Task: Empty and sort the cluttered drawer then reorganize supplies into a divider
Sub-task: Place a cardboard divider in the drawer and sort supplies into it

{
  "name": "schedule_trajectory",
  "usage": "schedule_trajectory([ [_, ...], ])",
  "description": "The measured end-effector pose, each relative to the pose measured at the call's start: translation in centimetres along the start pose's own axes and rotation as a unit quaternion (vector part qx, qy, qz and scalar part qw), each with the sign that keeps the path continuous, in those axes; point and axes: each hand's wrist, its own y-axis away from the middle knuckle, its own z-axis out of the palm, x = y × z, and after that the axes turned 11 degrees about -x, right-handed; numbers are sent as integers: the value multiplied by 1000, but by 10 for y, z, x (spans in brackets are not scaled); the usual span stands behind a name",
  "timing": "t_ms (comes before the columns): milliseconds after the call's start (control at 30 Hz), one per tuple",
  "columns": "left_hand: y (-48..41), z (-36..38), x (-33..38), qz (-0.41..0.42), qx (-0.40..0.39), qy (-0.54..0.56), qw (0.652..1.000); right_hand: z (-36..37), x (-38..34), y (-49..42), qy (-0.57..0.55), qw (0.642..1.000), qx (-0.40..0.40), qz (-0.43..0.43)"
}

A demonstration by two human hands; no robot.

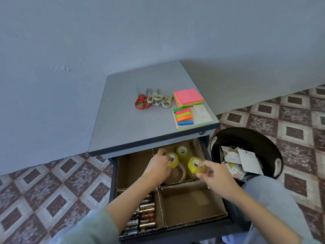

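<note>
The only writing I can read is "STAPLER", on a white carton (236,171) in the round black bin (255,138). My left hand (157,167) curls round one glossy yellow tape roll (173,160). My right hand (215,176) pinches a second yellow tape roll (195,165) by its rim. Both rolls sit at the far-right compartment of the corrugated cardboard divider (193,220) inside the open drawer (175,234), near a third yellow roll (182,151). Cylindrical batteries (146,214) lie in the near-left compartment.

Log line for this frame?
left hand: holds left tape roll | right hand: pinches right tape roll | both: at back-right compartment | batteries: front-left | scissors, sticky notes: cabinet top
</note>
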Motion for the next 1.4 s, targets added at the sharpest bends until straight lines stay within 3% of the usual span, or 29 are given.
schedule_trajectory([
  [167, -31, 10, 4, -60, -15, -59, 996, 0, 9, 3, -35, 999, -14, 19],
  [467, -59, 24, -2, -122, 4, -39, 992, -2, 13, 0, -85, 995, -32, 33],
  [867, -50, 23, 3, -90, -172, -56, 979, -1, 15, -3, -72, 996, -28, 37],
  [967, -30, 19, 9, -61, -154, -14, 986, -2, 14, -2, -59, 997, -28, 28],
  [1133, 23, 19, -24, -1, 74, 3, 997, -7, 9, -12, 16, 1000, -6, 5],
  [1233, 48, 35, -60, -40, 29, -44, 998, -4, -3, -29, 74, 997, -22, -27],
  [1400, 51, 39, -75, 10, -13, -43, 999, 11, -19, -76, 168, 981, -73, -65],
])
